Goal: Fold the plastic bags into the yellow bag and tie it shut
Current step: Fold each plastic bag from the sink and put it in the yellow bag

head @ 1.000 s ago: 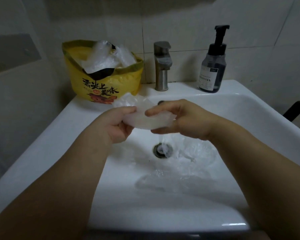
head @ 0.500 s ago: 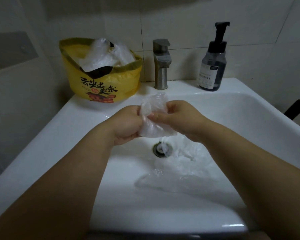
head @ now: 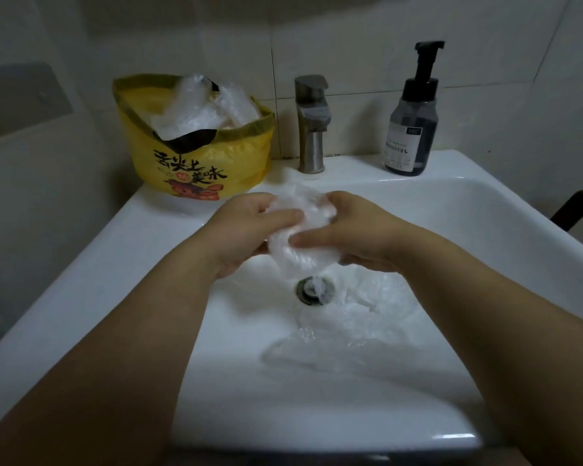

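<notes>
A white ceramic sink (head: 81, 297) fills most of the view, its basin sloping down to the middle. On its back left corner, against the tiled wall, stands the yellow plastic bag with black and red print (head: 196, 169). Its mouth gapes open and crumpled clear plastic bags (head: 202, 109) poke up out of it, above the rim.

A flattened clear plastic bag (head: 350, 324) lies loose on the basin floor, spreading from just right of the drain toward the near wall.

Two bare forearms reach in from the lower corners and meet above the middle of the basin. The left hand (head: 246, 230) and the right hand (head: 360, 230) hold a wadded clear plastic bag (head: 303, 227) between them, well apart from the yellow bag and clear of the sink surface. The left hand's fingers (head: 283, 215) curl across the wad's front from the left. The right hand's thumb (head: 317, 238) presses in lower down, and its other fingers (head: 334, 200) hook over the top right. A loose end of the wad hangs below both hands, just above the drain.

A dark pump-top soap bottle (head: 411, 122) stands on the back ledge at right. A brushed metal faucet (head: 312, 126) stands between it and the yellow bag. The round metal drain (head: 303, 292) sits at the basin's lowest point.
</notes>
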### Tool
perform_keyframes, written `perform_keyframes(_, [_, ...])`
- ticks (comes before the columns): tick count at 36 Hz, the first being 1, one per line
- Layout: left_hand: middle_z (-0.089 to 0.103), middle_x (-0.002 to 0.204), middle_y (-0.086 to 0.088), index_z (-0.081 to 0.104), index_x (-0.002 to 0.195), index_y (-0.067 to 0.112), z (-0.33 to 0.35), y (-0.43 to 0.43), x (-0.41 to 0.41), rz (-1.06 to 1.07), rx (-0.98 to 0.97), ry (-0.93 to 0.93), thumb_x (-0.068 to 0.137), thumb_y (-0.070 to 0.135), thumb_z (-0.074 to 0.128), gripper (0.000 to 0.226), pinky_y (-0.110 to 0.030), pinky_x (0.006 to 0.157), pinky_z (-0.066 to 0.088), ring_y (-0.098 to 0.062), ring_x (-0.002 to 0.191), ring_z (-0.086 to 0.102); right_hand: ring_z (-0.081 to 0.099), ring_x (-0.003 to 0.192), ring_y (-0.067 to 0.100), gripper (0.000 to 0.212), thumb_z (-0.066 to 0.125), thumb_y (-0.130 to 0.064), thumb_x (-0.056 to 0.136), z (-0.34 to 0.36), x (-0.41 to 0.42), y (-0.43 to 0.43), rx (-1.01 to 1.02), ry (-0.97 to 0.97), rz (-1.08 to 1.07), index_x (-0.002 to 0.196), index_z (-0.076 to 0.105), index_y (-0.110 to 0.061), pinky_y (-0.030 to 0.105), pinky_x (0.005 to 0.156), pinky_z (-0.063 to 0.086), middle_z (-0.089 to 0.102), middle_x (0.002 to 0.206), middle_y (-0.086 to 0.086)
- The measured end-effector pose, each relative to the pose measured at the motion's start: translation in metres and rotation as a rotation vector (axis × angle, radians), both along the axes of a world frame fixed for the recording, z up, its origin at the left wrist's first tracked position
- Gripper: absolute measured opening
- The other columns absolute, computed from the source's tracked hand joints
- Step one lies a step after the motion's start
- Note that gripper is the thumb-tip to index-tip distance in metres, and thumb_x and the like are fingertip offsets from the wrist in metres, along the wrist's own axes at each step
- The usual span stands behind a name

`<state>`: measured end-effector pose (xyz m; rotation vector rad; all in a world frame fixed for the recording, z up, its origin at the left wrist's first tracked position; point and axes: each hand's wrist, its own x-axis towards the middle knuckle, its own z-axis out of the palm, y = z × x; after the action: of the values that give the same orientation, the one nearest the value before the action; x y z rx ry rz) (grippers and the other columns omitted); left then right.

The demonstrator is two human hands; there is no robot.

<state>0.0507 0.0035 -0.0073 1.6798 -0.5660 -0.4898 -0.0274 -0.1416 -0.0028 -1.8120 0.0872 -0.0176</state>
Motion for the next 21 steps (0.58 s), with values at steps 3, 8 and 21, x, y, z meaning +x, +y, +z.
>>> perform_keyframes(3, [0.072, 0.1, -0.008, 0.066, 0.108, 0.007, 0.0, -0.001, 0.005, 0.13, -0.13, 0.042, 0.093, 0.013, 0.061, 0.017, -0.024, 0.066, 0.057, -0.019, 0.089, 0.07, 0.064, 0.099, 0.026, 0.051, 0.075, -0.034, 0.069, 0.001, 0.003, -0.002, 0.232, 0.018, 0.033, 0.114, 0.056, -0.02, 0.035, 0.085, 0.051, 0.066, 0.112, 0.01])
perform_keyframes(8, [0.068, 0.115, -0.012, 0.059, 0.117, 0.008, 0.0, -0.003, 0.008, 0.187, -0.223, 0.121, 0.093, 0.011, 0.061, 0.025, -0.035, 0.08, 0.06, -0.024, 0.101, 0.068, 0.066, 0.095, 0.026, 0.026, 0.068, -0.013, 0.085, -0.005, 0.009, -0.001, 0.339, 0.079, -0.082, 0.109, 0.057, -0.01, 0.034, 0.082, 0.057, 0.066, 0.107, 0.011])
perform_keyframes(21, [0.057, 0.103, -0.02, 0.057, 0.111, -0.004, 0.004, 0.004, 0.011, 0.12, -0.243, 0.224, 0.091, -0.005, 0.056, 0.02, -0.017, 0.06, 0.055, -0.017, 0.08, 0.06, 0.056, 0.05, 0.01, 0.025, 0.044, 0.007, 0.093, 0.006, 0.005, -0.026, 0.575, 0.04, -0.014, 0.081, 0.059, -0.01, 0.018, 0.048, 0.052, 0.059, 0.065, 0.006])
